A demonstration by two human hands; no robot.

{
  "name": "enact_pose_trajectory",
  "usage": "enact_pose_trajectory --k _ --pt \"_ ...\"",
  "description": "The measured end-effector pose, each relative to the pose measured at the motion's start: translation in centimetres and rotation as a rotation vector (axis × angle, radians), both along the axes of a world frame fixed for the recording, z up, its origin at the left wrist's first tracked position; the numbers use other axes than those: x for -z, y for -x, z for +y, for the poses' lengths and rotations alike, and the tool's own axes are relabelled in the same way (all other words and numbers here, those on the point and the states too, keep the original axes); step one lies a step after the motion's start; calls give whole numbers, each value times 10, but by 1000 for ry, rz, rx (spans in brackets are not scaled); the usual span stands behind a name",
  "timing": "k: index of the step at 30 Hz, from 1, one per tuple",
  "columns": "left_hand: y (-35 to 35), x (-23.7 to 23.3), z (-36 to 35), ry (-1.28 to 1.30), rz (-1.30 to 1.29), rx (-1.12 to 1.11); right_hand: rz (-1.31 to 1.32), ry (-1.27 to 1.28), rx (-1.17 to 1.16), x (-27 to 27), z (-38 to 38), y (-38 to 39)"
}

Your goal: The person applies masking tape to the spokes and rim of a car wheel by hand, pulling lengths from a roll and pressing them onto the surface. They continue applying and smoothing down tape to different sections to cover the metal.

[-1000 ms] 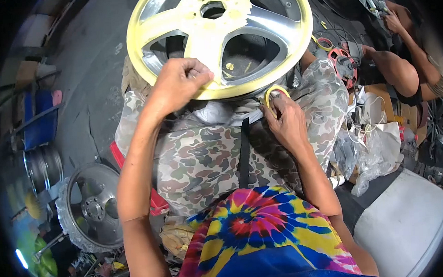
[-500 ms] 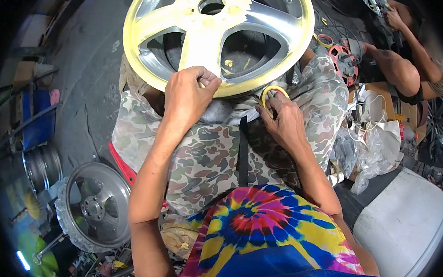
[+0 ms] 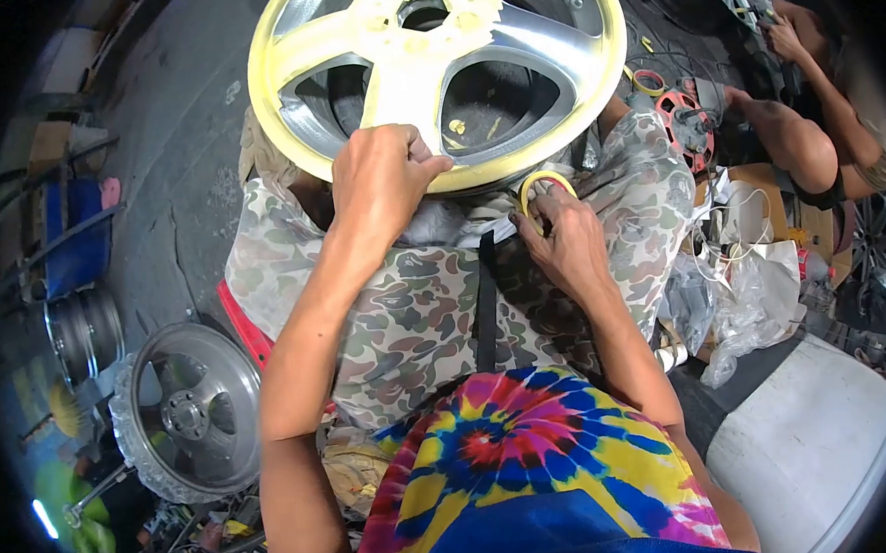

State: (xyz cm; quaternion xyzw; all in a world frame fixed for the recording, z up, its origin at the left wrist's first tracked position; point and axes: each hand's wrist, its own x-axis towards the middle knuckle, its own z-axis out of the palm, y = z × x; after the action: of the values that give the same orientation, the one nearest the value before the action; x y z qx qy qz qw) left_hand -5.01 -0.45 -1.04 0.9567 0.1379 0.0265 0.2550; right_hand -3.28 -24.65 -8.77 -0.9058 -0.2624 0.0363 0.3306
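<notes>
A five-spoke wheel rim point(image 3: 548, 41) rests by my knees, its outer ring and several spokes covered with pale yellow tape. My left hand point(image 3: 383, 179) lies at the near edge of the rim, thumb and fingers pressed together at the foot of the lower spoke; whatever is between them is hidden. Lower right of the rim, my right hand point(image 3: 566, 235) grips a roll of yellow tape point(image 3: 527, 194), its fingers inside the ring. The silver metal shows bare on the right-hand spoke.
Another wheel point(image 3: 185, 415) stands at the lower left. On the right are a red cable reel point(image 3: 686, 129), crumpled plastic bags point(image 3: 741, 331) and a pale panel point(image 3: 808, 448). A co-worker's bent leg and arm point(image 3: 835, 101) show at the upper right.
My left hand has shifted slightly, its thumb and fingertips now a little further right along the rim edge. The wheel has turned or slid very slightly. My right hand barely differs.
</notes>
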Motion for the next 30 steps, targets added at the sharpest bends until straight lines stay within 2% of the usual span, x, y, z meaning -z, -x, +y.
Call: enact_pose_trajectory --k 4,6,10,14,16,17,18,20,22,24,26,28,29,30 --pt "-13 -11 16 -182 -53 144 21 29 3 -3 0 1" --pt "-21 -15 26 -168 142 174 16 3 11 -2 -1 2" --pt "-26 -9 48 -21 245 124 74 8 8 -8 -5 4" --pt "-21 -11 47 58 210 102 87 88 -24 -3 -10 0" --pt "-19 -14 40 -120 183 163 85 128 -33 -1 -19 -9" --pt "-19 -12 39 -105 189 164 99 147 -24 -5 -24 -18" --pt "-21 -9 38 -151 165 204 -33 104 -45 -6 -29 -31" --pt "-22 -8 36 -185 138 241 -149 178 2 -6 -39 -59" --pt "-20 -13 34 -161 96 267 -32 464 49 -8 -44 -83" --pt "-20 -17 31 -185 113 274 -2 549 36 24 -42 -105" --pt "-19 -15 31 -209 131 271 74 755 -179 68 -44 -118" --pt "-17 -9 31 -201 35 343 63 829 -330 73 -24 -105" --pt "-16 -1 32 -211 -79 359 102 816 -342 85 -13 -95" --pt "-16 1 32 -200 -76 357 145 803 -350 101 -3 -83"
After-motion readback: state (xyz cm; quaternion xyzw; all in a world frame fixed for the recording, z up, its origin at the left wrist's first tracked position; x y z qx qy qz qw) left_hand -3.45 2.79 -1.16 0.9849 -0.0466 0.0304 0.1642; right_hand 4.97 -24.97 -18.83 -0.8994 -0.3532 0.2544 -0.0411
